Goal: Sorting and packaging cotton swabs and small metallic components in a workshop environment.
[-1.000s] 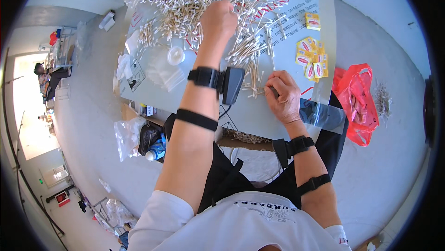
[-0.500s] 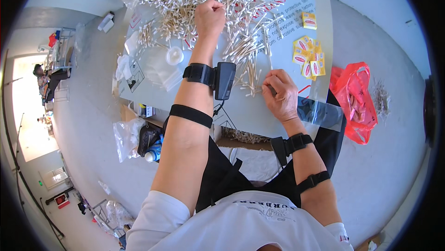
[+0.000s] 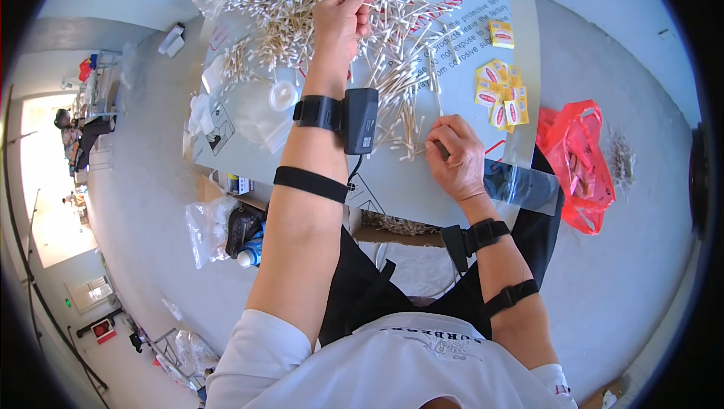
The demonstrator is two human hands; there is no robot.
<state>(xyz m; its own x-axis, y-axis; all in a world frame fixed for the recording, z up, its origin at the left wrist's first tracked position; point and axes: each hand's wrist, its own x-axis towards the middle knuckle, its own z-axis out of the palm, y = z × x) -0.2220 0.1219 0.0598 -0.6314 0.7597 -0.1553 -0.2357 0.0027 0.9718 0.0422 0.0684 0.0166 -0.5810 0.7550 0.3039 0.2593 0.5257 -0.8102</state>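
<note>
A big loose heap of white-tipped cotton swabs (image 3: 286,1) covers the far part of the table. My left hand (image 3: 339,24) is over its right side, thumb and forefinger pinched at a cotton swab; its other fingers are curled. My right hand (image 3: 458,156) rests near the table's front edge, fingers curled closed, and whatever is inside them is hidden. A smaller spread of cotton swabs (image 3: 407,96) lies between the hands, and one thin swab reaches close to the right fingertips. Small yellow-and-white packets (image 3: 501,96) lie in a cluster beyond the right hand.
A round white tub (image 3: 283,95) stands on clear plastic bags left of my forearm. One more yellow packet (image 3: 501,35) lies farther back. A red plastic bag (image 3: 577,167) is beside the table's right edge. An open carton (image 3: 400,232) with swabs sits under the front edge.
My left hand has turned and reached slightly farther into the heap, its fingers going from a closed fist to a pinch. My right hand has hardly moved.
</note>
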